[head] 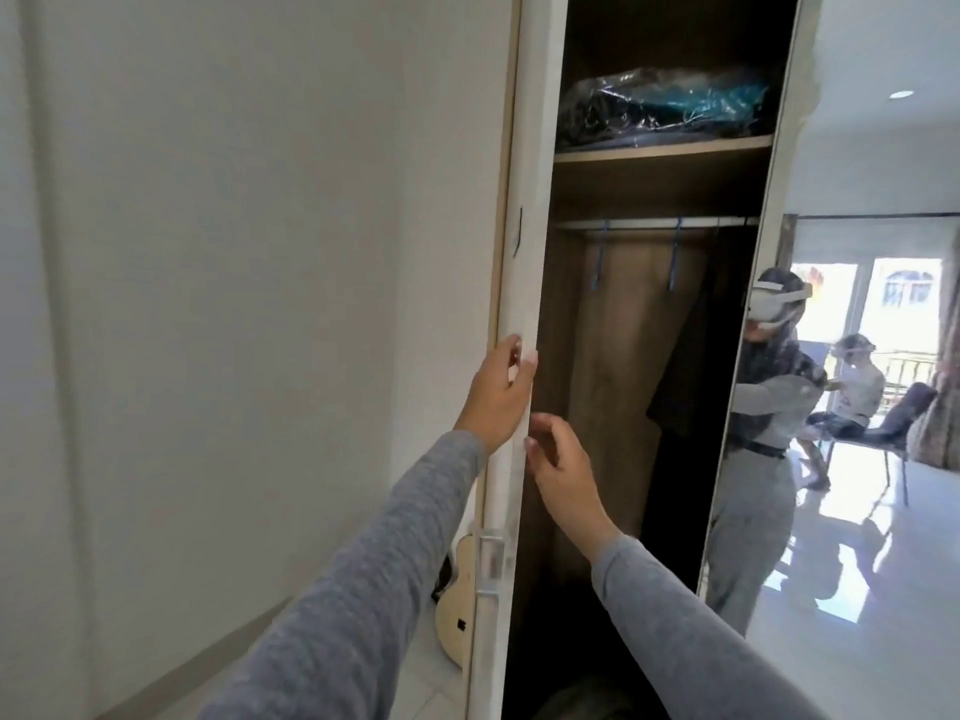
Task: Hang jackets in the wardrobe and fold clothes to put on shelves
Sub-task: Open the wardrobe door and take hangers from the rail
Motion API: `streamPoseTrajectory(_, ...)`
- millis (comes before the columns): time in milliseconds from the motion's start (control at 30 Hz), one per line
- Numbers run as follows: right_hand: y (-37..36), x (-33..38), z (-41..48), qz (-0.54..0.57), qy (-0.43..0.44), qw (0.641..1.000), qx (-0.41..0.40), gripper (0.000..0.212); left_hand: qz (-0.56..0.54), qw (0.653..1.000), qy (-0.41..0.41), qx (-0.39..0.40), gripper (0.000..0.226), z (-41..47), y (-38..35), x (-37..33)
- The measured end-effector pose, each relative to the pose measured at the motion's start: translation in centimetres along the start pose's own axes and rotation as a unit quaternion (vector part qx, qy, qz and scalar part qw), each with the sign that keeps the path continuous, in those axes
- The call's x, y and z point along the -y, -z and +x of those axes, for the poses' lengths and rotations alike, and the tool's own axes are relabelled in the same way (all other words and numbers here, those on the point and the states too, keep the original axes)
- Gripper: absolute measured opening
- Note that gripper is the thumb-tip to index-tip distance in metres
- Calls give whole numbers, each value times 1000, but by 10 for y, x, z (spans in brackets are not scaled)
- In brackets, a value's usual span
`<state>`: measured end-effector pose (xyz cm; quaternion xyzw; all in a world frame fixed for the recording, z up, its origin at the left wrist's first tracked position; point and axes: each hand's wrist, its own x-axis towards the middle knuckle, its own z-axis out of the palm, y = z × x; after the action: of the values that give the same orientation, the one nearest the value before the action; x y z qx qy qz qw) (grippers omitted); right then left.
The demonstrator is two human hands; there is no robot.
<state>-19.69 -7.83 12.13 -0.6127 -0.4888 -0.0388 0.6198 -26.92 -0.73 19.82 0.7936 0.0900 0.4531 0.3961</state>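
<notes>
The left hand (496, 394) grips the door (530, 200) edge, the right hand (558, 462) hangs loose beside it (holding nothing); pull steadily till fully open.

We record one wooden shelf (662, 148) high in the wardrobe (613, 356); a plastic-wrapped bundle (665, 103), dark and teal, lies directly on it. Under it, a pale rail (649, 223) carries two blue hangers (674, 262) and a dark garment (680, 366).

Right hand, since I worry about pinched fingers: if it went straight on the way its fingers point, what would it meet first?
Probably the white door edge, just below where the left hand grips it. The right hand looks almost on it, though depth is unclear.
</notes>
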Motion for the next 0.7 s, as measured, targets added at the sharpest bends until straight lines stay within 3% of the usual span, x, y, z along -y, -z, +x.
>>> streamPoseTrajectory(200,-38,9,23,73,25,995,58,37,76,992,-68,-71,58,27,33,-11)
streamPoseTrajectory(467,-101,11,61,68,87,984,141,62,176,964,-102,-168,67,49,76,17)
streamPoseTrajectory(600,-130,7,84,91,77,980,160,59,256,935,-124,-211,68,67,104,36)
streamPoseTrajectory(700,-149,4,103,20,120,981,154,54,389,872,-168,-246,65,86,131,59)
